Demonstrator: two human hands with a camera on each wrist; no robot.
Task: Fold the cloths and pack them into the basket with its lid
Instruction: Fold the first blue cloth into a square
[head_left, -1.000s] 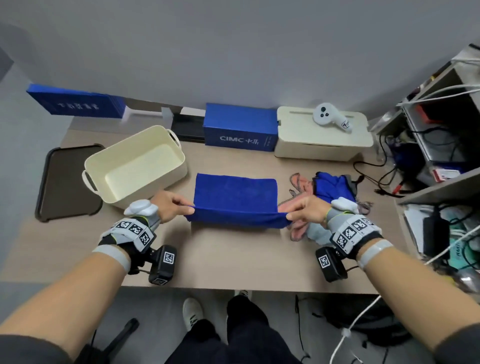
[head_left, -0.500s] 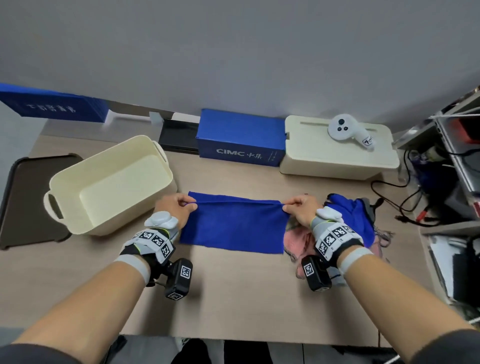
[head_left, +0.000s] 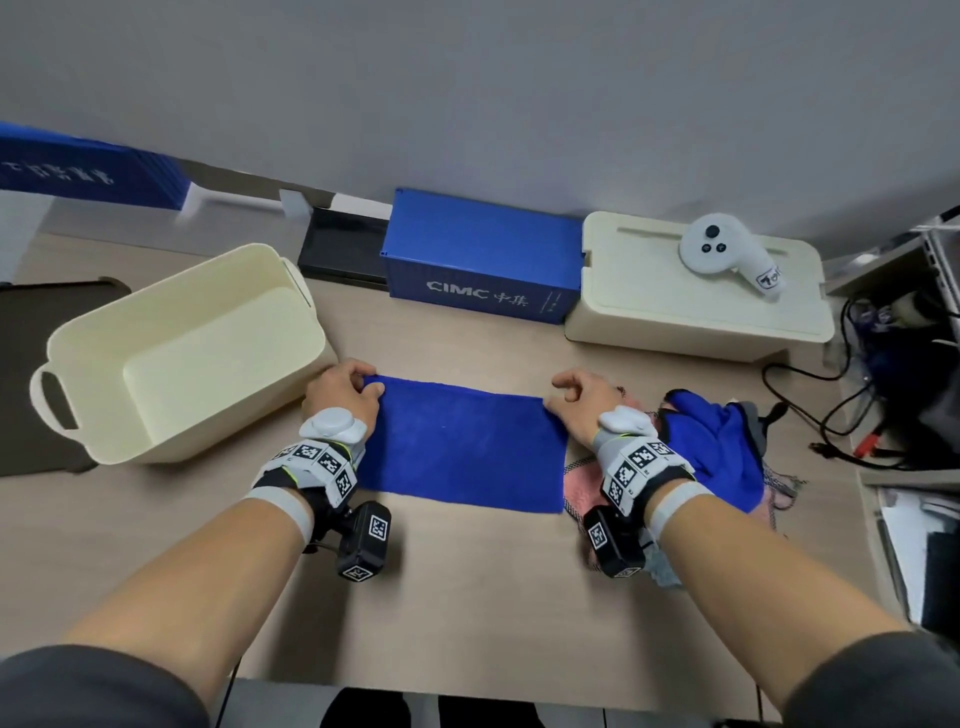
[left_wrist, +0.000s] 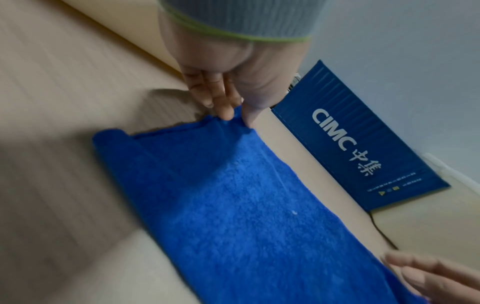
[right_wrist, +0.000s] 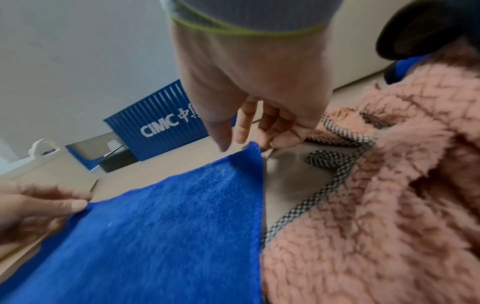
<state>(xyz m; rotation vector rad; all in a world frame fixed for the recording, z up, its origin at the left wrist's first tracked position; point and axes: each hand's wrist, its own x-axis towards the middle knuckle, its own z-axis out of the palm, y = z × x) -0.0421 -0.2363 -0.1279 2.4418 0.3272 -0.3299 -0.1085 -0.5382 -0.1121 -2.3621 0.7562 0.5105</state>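
A blue cloth (head_left: 457, 447) (left_wrist: 233, 205) (right_wrist: 168, 216) lies folded flat on the table's middle. My left hand (head_left: 371, 384) (left_wrist: 237, 117) pinches its far left corner between thumb and fingers. At the far right corner, which stands slightly raised, my right hand (head_left: 558, 397) (right_wrist: 249, 142) holds the cloth by the fingertips. The cream basket (head_left: 208, 312) stands open and holds nothing, just left of my left hand. A dark flat lid (head_left: 21, 332) lies behind it at the left edge. Under my right wrist lies a pile with a pink fleece cloth (right_wrist: 376, 185) (head_left: 582, 475) and another blue cloth (head_left: 722, 452).
Along the back wall stand a black box (head_left: 348, 249), a blue CIMC box (head_left: 483, 270) and a closed cream box (head_left: 696, 322) with a white controller (head_left: 722, 254) on top. Cables (head_left: 831, 415) and a cluttered shelf fill the right side.
Both hands carried the cloth's near edge up and over to its far edge, so the cloth now lies doubled. The hands ended farther from me, close to the basket and the pile.
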